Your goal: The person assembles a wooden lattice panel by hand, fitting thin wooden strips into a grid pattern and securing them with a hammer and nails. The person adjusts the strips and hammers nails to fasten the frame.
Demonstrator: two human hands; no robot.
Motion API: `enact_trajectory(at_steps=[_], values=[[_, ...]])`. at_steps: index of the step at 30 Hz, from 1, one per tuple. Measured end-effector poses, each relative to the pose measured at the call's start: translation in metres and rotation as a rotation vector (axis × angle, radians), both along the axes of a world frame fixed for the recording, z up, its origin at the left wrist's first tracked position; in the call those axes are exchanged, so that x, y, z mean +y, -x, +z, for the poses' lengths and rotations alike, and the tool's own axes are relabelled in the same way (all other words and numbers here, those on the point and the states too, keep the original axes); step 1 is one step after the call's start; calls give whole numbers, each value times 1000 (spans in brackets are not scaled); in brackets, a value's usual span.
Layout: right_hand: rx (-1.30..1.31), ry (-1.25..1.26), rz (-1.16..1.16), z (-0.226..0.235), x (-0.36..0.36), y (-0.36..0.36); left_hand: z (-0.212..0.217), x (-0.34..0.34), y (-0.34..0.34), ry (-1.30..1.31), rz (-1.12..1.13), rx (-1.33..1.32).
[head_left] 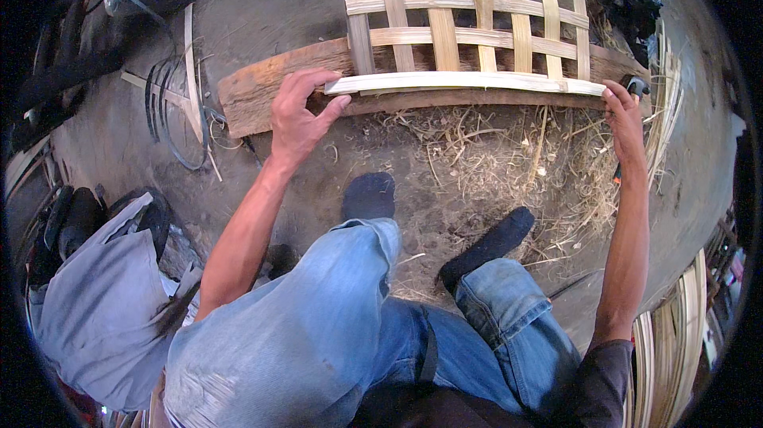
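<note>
One woven bamboo lattice [469, 19] lies on the ground across one wooden plank [262, 86], its far edge cut off by the frame. One pale bamboo strip [469, 82] runs along its near edge. The left hand [298, 114] pinches the strip's left end, fingers curled over. The right hand [624, 114] presses the right end; something dark beside it is hard to make out.

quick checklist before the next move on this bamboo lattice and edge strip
1. Left hand grips the near end of the pale bamboo strip: ok.
2. Right hand at the strip's far end: ok, but its grip is unclear: cannot tell.
3. Strip lies along the woven bamboo lattice edge: ok.
4. Lattice rests on the wooden plank: ok.
5. Both feet back from the plank: ok.
</note>
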State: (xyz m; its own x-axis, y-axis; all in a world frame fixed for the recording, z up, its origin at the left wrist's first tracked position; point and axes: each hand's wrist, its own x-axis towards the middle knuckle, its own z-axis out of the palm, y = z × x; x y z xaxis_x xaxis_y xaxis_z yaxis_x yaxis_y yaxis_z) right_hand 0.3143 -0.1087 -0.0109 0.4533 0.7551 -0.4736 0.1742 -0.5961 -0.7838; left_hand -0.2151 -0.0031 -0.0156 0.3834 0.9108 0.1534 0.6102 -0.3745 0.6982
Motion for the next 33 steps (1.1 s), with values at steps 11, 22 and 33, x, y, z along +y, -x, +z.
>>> enact_trajectory(at_steps=[11, 22, 33], values=[[60, -41, 18, -5, -2, -9, -2, 4, -3, -40, -54, -33], [-114, -19, 74, -13, -2, -11, -9, 4, -7, -63, -76, 11], [-204, -85, 130, -11, -4, -2, -10, 4, -15, -127, -144, 39]])
